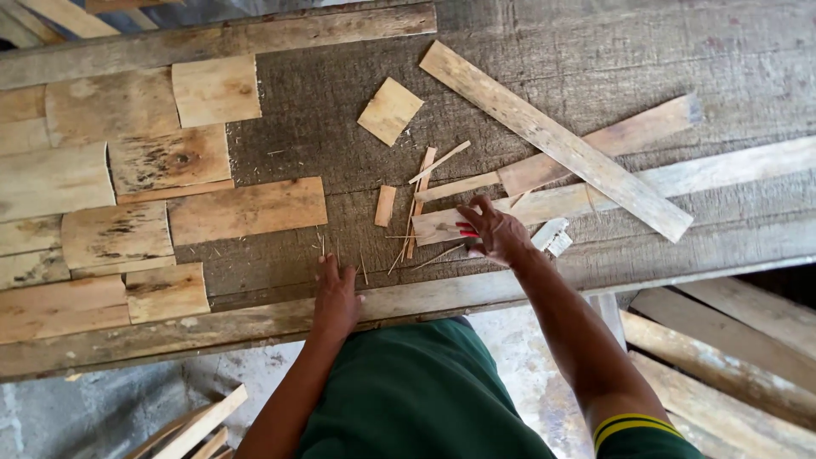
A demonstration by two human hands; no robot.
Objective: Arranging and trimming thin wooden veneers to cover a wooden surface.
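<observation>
My left hand (336, 297) rests flat on the near edge of the rough wooden workbench (340, 153), fingers apart, next to thin wood splinters (408, 242). My right hand (495, 234) reaches over a long pale plank (595, 200) and holds a small red object (467, 229) in its fingers. A small white folded item (552, 236) lies just right of that hand. Several thin slivers and a small wood strip (385, 206) lie between the two hands.
Flat pale wood pieces (246, 210) are laid side by side on the bench's left part. A square offcut (389, 110) and crossed long slats (552, 140) lie at centre and right. More planks (722, 357) lie below the bench at right, sticks (195, 425) at lower left.
</observation>
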